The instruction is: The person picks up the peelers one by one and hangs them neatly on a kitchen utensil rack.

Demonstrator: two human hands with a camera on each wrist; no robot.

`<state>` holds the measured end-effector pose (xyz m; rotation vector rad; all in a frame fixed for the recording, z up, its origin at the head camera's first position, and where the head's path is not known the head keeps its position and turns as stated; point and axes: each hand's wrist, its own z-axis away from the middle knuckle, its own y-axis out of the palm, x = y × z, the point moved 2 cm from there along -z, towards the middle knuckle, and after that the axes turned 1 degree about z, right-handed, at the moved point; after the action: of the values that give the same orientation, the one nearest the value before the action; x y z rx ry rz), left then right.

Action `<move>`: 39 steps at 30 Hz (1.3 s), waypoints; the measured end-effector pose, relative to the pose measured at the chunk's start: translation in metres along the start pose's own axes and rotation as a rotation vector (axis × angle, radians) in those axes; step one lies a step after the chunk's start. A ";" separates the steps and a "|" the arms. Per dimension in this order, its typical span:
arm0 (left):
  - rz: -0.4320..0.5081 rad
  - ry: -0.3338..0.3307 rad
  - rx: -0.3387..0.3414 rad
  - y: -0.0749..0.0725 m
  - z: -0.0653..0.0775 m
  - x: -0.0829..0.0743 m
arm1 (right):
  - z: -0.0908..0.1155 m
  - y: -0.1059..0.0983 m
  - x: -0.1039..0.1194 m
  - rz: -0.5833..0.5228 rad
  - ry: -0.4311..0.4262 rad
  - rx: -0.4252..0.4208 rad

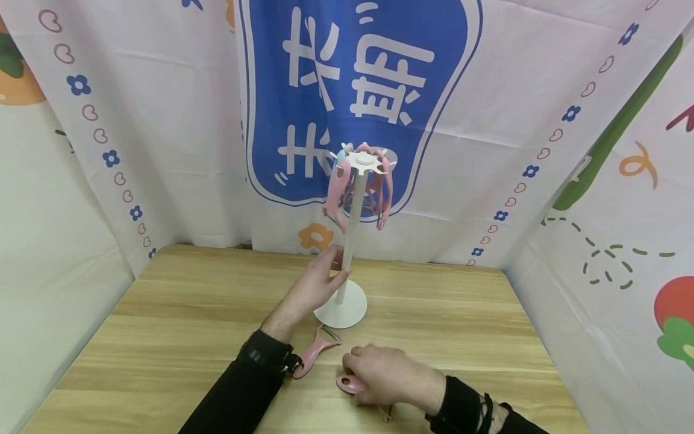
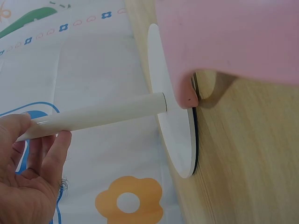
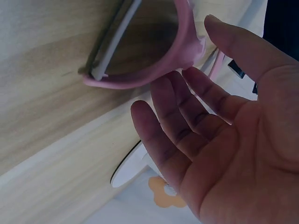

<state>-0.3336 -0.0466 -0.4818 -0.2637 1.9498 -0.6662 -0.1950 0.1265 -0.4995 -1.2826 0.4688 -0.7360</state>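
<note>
A white stand with a round base and upright pole stands on the table. My left hand grips its pole; in the left wrist view, the thumb and fingers are around the pole. Pink peelers hang from the hooks at the top, with a light-blue piece among them. My right hand holds a pink peeler close over the table, thumb and fingers either side of it. Its bladed head shows in the right wrist view. Another pink peeler lies beside my left wrist.
The wooden table runs back to a printed white curtain behind the stand. More patterned cloth hangs on the right side. Black sleeves cover both forearms.
</note>
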 end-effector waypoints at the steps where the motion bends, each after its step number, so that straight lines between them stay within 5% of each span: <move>1: -0.001 0.000 0.000 0.000 0.000 0.000 | 0.000 0.001 0.000 0.002 0.003 0.007; 21: -0.006 0.001 -0.010 -0.001 0.001 -0.001 | -0.001 0.004 0.001 -0.053 0.034 0.047; 39: -0.017 -0.006 0.003 -0.001 0.000 0.001 | 0.000 -0.015 -0.006 -0.070 0.020 -0.042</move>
<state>-0.3341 -0.0478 -0.4818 -0.2799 1.9424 -0.6788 -0.2030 0.1292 -0.4854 -1.3375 0.4594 -0.8018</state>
